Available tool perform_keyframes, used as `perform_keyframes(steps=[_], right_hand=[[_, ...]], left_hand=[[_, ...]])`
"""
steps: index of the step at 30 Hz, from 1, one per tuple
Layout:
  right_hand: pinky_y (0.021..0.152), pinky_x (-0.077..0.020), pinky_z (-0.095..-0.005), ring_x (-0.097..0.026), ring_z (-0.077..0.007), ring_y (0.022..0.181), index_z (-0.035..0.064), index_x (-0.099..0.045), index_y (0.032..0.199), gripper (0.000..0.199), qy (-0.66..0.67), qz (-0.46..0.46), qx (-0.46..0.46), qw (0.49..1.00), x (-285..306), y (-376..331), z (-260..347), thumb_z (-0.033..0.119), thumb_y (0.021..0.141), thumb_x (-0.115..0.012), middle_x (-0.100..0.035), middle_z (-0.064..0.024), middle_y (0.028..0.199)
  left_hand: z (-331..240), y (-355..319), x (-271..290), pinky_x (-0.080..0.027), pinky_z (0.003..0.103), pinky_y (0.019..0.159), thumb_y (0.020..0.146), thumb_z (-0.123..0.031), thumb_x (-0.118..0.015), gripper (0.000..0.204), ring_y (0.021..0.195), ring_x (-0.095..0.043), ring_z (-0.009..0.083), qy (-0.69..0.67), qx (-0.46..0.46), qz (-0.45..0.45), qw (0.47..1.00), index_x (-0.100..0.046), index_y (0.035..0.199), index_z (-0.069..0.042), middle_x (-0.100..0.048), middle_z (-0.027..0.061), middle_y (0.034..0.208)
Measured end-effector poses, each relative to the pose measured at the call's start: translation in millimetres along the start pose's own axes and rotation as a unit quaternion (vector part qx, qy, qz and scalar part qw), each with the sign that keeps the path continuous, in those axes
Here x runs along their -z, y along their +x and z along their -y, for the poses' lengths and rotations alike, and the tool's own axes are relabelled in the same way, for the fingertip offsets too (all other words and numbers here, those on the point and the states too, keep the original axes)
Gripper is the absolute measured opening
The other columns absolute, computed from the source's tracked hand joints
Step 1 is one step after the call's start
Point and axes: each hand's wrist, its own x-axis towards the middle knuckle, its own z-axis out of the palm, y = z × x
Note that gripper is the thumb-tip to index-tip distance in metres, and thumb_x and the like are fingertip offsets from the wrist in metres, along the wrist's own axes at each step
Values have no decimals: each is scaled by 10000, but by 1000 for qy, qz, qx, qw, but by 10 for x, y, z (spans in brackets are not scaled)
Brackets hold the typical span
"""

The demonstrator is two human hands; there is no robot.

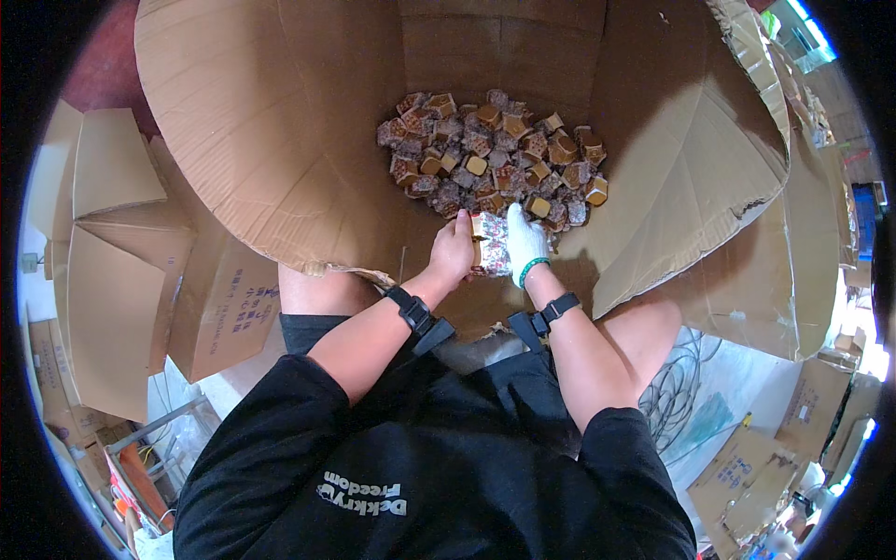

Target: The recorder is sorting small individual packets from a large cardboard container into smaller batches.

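My bare left hand (pixel 453 250) and my right hand (pixel 526 246), in a white glove, are closed on opposite sides of a small patterned block (pixel 490 245). Red, white and gold show on that block; whether it is one piece or two pressed together, I cannot tell. Just beyond my hands, a heap of small brown, gold and patterned pieces (pixel 495 154) lies at the bottom of a big cardboard box (pixel 271 121). Several of the heaped pieces look wrapped in clear plastic. Both my forearms reach in through the box's open near side, with a black strap around each wrist.
The box's torn wall (pixel 691 215) curves up at the right. An open carton (pixel 210 271) stands at the left, near a metal frame (pixel 173 420). Coiled cable (pixel 674 392) lies on the floor to the right, with flattened cardboard (pixel 747 481) beyond it.
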Motion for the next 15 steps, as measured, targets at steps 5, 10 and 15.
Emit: perform_keyframes(steps=[5, 10, 15], right_hand=[[945, -447, -413, -601, -361, 1065, -159, -522, 1231, 867, 55, -15, -30, 998, -52, 315, -386, 643, 904, -473, -613, -280, 1200], [893, -464, -416, -605, -279, 966, 30, -635, 1073, 600, 505, 200, -144, 827, -52, 561, -574, 596, 937, -488, -670, -96, 1067], [830, -447, -463, -584, -371, 890, -3, -628, 928, 666, 95, -126, 49, 986, 157, 643, -387, 607, 975, -365, -670, -189, 962]], left_hand=[[-20, 32, -40, -522, 386, 590, 1026, -475, -365, 543, 722, -631, 205, -40, 89, 36, 995, -643, 1132, -20, -660, 126, 895], [173, 202, -87, -498, 391, 511, 1013, -560, -301, 568, 739, -654, 216, -440, 205, 207, 850, -633, 1154, -121, -695, 57, 925], [-107, 95, -65, -445, 338, 493, 999, -605, -236, 566, 760, -651, 201, -474, 176, 299, 809, -623, 1134, -214, -696, 5, 951]])
